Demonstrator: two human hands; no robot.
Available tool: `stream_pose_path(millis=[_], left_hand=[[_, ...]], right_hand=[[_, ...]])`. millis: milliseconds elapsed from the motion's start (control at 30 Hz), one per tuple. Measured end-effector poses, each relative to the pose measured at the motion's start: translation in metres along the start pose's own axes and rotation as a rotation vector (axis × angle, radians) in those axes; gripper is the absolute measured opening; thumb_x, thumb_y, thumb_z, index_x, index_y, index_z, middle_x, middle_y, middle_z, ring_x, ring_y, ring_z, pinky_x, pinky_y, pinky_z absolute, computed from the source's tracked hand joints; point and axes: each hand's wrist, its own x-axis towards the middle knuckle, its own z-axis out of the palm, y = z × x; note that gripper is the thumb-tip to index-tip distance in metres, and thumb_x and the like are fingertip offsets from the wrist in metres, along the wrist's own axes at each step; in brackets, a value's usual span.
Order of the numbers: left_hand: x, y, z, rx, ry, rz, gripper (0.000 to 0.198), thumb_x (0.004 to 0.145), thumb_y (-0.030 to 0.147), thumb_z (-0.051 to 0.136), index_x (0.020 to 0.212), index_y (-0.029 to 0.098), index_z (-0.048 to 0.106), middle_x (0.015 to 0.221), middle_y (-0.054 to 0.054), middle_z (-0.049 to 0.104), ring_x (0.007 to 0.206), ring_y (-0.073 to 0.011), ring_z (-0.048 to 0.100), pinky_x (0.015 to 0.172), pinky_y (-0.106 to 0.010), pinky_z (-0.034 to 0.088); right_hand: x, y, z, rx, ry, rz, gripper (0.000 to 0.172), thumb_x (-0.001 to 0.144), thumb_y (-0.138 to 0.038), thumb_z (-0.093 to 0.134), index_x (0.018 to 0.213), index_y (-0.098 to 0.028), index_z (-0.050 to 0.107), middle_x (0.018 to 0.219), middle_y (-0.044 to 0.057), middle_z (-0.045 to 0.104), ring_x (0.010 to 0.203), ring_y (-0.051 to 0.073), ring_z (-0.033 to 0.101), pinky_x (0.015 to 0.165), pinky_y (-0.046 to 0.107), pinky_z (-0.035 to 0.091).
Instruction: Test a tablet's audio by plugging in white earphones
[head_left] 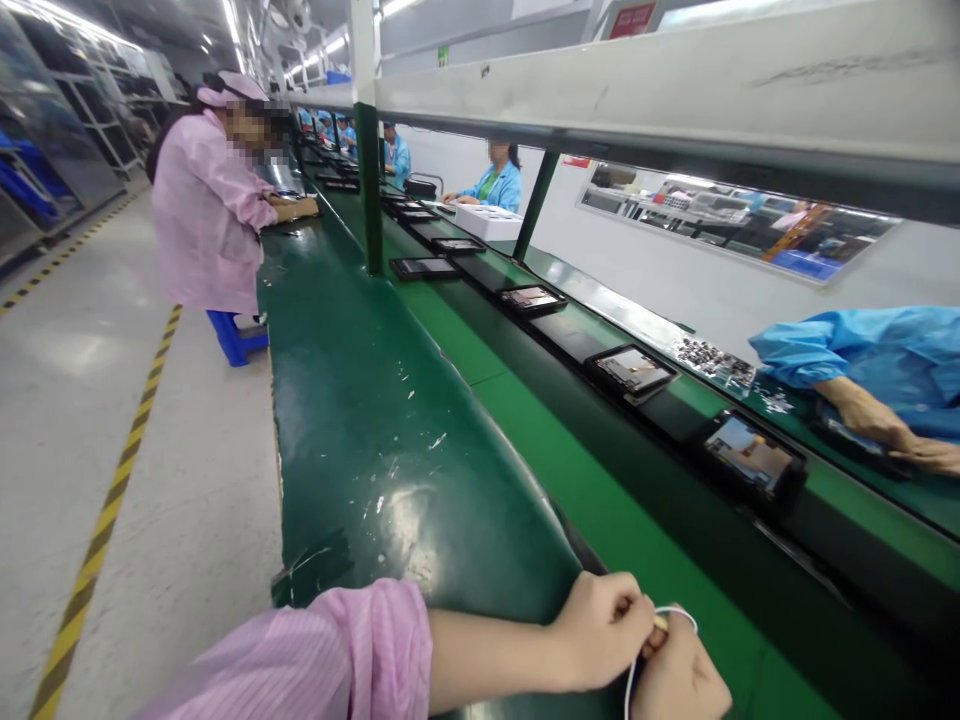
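Near the bottom edge, my left hand (604,628) comes in from a rolled-up pink sleeve, its fingers pinched together. Right beside it, almost touching, is my right hand (681,672), closed with its back toward me. A thin white cord (628,690) loops over my right hand and hangs down between the two. Something small and pale yellow shows at the fingertips where the hands meet; I cannot make out what it is. Both hands are above the near edge of the green conveyor belt (480,385), beside the dark green workbench (352,400).
Opened tablet-like devices (754,455) lie in a row along the belt. Across it, a co-worker's blue sleeves (862,350) and hands work on a dark device. A co-worker in pink (206,210) leans over the bench ahead. A green post (369,190) and overhead beam (675,90) stand above.
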Motion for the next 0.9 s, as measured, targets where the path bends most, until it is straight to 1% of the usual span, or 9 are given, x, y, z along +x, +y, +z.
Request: stream_pose_path(millis=[200, 433, 600, 733, 900], left_hand=[[-0.001, 0.003, -0.001, 0.024, 0.005, -0.006, 0.029, 0.083, 0.016, 0.050, 0.056, 0.018, 0.040, 0.055, 0.006, 0.044, 0.055, -0.0081, 0.041, 0.051, -0.020, 0.030], [0.000, 0.001, -0.001, 0.022, 0.001, 0.000, 0.029, 0.084, 0.018, 0.050, 0.057, 0.018, 0.040, 0.055, 0.006, 0.044, 0.054, -0.0079, 0.041, 0.051, -0.020, 0.031], [0.000, 0.002, -0.001, 0.028, 0.006, 0.001, 0.029, 0.083, 0.017, 0.050, 0.056, 0.018, 0.039, 0.055, 0.006, 0.044, 0.055, -0.0077, 0.040, 0.051, -0.020, 0.030], [0.001, 0.001, 0.000, 0.029, 0.009, 0.007, 0.029, 0.083, 0.017, 0.051, 0.056, 0.018, 0.038, 0.053, 0.007, 0.040, 0.054, -0.0074, 0.037, 0.050, -0.020, 0.028], [0.001, 0.001, -0.001, 0.028, 0.009, 0.007, 0.029, 0.082, 0.018, 0.050, 0.056, 0.018, 0.039, 0.053, 0.007, 0.039, 0.053, -0.0075, 0.036, 0.050, -0.020, 0.028]], right_hand=[[0.000, 0.002, 0.001, -0.008, -0.010, -0.051, 0.040, 0.058, -0.057, 0.057, 0.051, -0.018, 0.052, 0.049, 0.001, 0.047, 0.052, 0.016, 0.042, 0.042, 0.025, 0.038], [0.002, 0.008, -0.001, 0.000, -0.014, -0.049, 0.039, 0.059, -0.056, 0.058, 0.055, -0.017, 0.054, 0.051, 0.001, 0.048, 0.053, 0.016, 0.042, 0.044, 0.025, 0.037], [0.004, 0.010, -0.001, -0.002, -0.020, -0.041, 0.038, 0.060, -0.056, 0.058, 0.055, -0.018, 0.052, 0.051, 0.000, 0.048, 0.055, 0.017, 0.043, 0.046, 0.025, 0.038], [0.002, 0.006, 0.001, 0.022, -0.011, -0.033, 0.038, 0.057, -0.055, 0.059, 0.053, -0.018, 0.053, 0.050, 0.001, 0.048, 0.055, 0.016, 0.043, 0.046, 0.025, 0.038], [0.000, 0.003, 0.000, 0.039, -0.009, -0.015, 0.039, 0.054, -0.056, 0.059, 0.050, -0.017, 0.053, 0.050, 0.001, 0.049, 0.054, 0.016, 0.044, 0.045, 0.024, 0.039]])
